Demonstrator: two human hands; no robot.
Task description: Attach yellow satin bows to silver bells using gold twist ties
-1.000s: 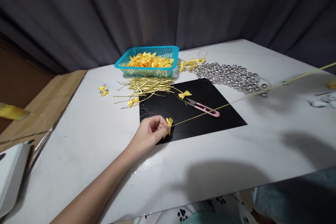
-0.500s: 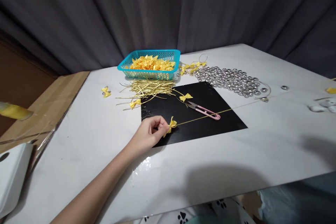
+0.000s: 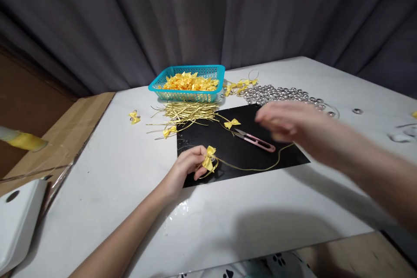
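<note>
My left hand (image 3: 189, 164), over the black mat (image 3: 239, 152), pinches a yellow ribbon bow (image 3: 209, 159) between thumb and fingers. From the bow a thin gold cord (image 3: 250, 169) runs right in a slack curve and passes behind my right hand (image 3: 289, 124). That hand is in the air above the mat's right side, smeared by motion. Whether its fingers hold anything I cannot make out. Below and left of it, pink thread snips (image 3: 257, 142) lie on the mat. A loose yellow bow (image 3: 232, 124) rests near their tips.
At the back stands a blue basket (image 3: 187, 94) full of yellow bows. In front of it lies a pile of gold cords (image 3: 190, 112). Many silver beads (image 3: 276, 93) spread at the back right. A single bow (image 3: 134, 117) sits left on the white table (image 3: 137, 173).
My right hand has come into view from the right, over the mat. The cord, straight and taut before, now hangs slack. The bow in my left hand has turned to face me.
</note>
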